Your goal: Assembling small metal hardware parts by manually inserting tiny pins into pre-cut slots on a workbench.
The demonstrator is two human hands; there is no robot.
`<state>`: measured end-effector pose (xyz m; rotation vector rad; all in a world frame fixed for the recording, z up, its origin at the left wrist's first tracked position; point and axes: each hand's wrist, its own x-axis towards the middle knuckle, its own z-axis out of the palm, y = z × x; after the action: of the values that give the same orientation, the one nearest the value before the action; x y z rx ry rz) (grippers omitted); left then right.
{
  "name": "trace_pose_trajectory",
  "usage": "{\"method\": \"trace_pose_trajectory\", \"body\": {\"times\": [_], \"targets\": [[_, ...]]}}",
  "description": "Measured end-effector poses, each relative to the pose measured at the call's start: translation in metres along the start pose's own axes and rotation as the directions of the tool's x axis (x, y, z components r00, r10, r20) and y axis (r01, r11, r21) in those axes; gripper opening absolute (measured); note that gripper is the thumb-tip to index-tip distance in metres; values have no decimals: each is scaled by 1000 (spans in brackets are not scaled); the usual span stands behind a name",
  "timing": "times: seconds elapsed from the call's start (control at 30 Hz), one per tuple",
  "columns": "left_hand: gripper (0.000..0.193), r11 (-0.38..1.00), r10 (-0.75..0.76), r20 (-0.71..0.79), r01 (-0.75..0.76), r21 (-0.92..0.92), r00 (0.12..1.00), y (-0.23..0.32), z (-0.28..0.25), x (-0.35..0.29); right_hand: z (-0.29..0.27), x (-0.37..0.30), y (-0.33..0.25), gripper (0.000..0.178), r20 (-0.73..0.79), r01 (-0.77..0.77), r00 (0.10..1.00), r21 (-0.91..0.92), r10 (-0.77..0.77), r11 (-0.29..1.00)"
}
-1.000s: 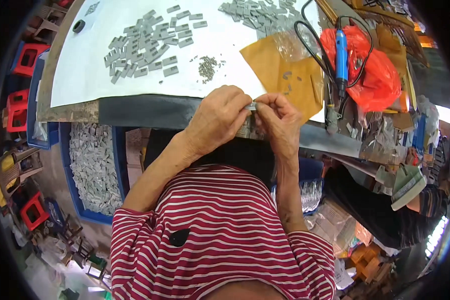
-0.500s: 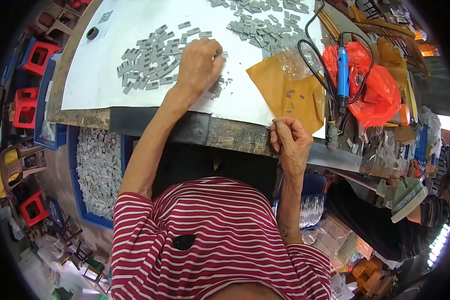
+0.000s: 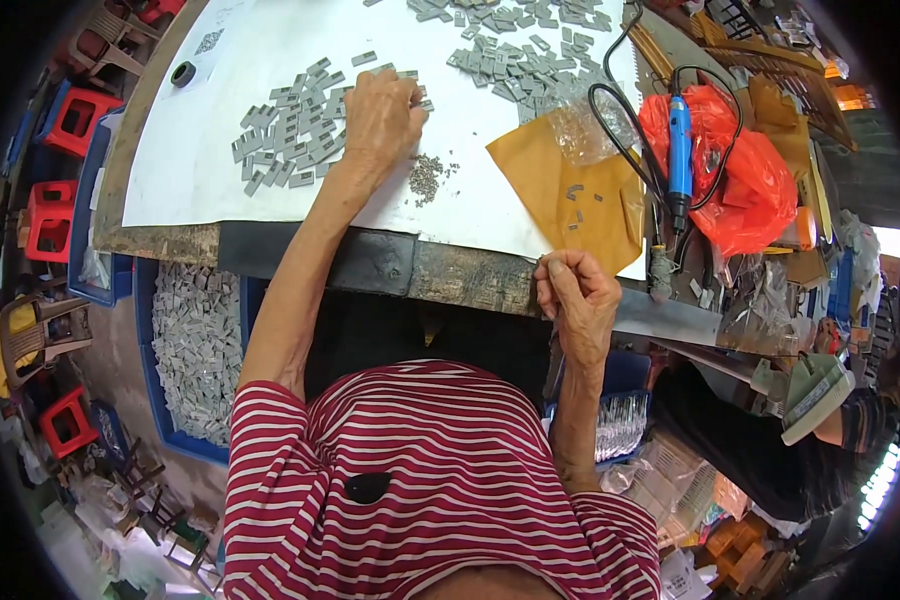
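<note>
"While the grey pieces (image 3: 295, 125) are lying on the white paper (image 3: 210, 190), which hand is getting closest?"

"The left hand (image 3: 378, 120). It is covering the pile's right side, so most pieces are lying to its left, their long sides pointing many ways."

"How are they looking?"

"Flat and long, many showing a dark patch."

"Is it holding one?"

"Its fingertips are hiding, so I can't tell. Well apart, the right hand (image 3: 582, 300) is pressing thumb and finger together by the near edge of the surface (image 3: 470, 278)."

Red stools (image 3: 52, 213) stand far left, a crumpled red bag (image 3: 757, 188) right.
</note>
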<state>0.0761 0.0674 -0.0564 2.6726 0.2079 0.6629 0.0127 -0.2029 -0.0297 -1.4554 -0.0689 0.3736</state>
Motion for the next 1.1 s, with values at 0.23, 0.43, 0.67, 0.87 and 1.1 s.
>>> {"method": "trace_pose_trajectory", "body": {"times": [0.23, 0.43, 0.67, 0.87, 1.1], "targets": [[10, 994, 52, -43, -56, -97, 998, 6, -1, 5, -5, -2, -6, 10, -19, 7, 1000, -6, -7, 1000], [14, 970, 149, -24, -150, -189, 989, 28, 14, 24, -10, -4, -3, 12, -6, 19, 1000, 7, -19, 1000], [21, 934, 237, -57, -243, -261, 970, 48, 48, 49, -11, -8, -6, 10, -23, -3, 1000, 11, 3, 1000], [8, 943, 308, -52, -312, -112, 950, 50, 61, 50, -11, -9, -7, 10, -12, -32, 999, -2, 32, 999], [9, 947, 316, -30, -317, -44, 948, 56, 58, 40, -10, -6, -7, 10, -13, -28, 1000, -20, 27, 999]]}}
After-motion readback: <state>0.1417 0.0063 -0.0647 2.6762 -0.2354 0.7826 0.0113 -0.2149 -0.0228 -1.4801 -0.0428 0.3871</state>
